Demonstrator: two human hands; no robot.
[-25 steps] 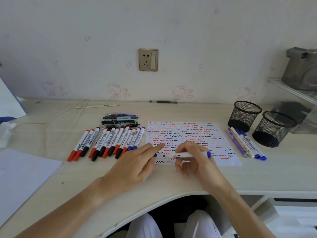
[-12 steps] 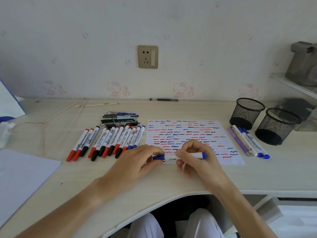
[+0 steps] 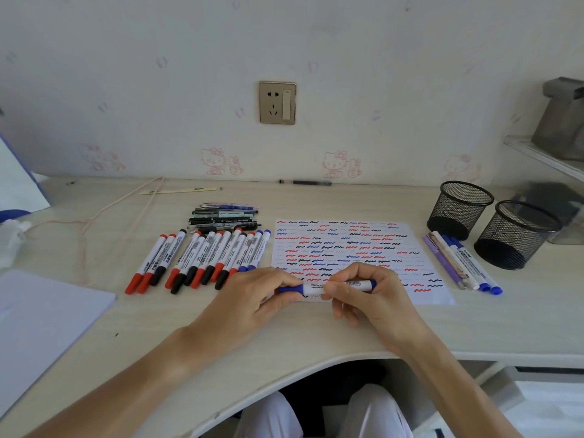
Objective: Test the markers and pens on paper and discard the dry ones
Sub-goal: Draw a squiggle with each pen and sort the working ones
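Observation:
A blue marker (image 3: pixel 316 288) lies level between both hands over the near edge of the test paper (image 3: pixel 363 245), which is covered in red, blue and black squiggles. My left hand (image 3: pixel 252 298) pinches the blue cap end. My right hand (image 3: pixel 369 298) grips the white barrel. A row of red, black and blue markers (image 3: pixel 202 257) lies left of the paper, with a pile of dark pens (image 3: pixel 226 216) behind it. Several pens and markers (image 3: pixel 458 260) lie right of the paper.
Two black mesh pen cups (image 3: pixel 458 210) (image 3: pixel 515 235) stand at the right. A white sheet (image 3: pixel 41 317) lies at the left edge, a cord (image 3: pixel 104 210) trails behind the markers, and a single pen (image 3: pixel 306 182) rests against the wall. The desk front edge curves inward.
My left hand has come from flat on the paper to the marker and closed on its blue cap end. The cap now sits on the marker's left end.

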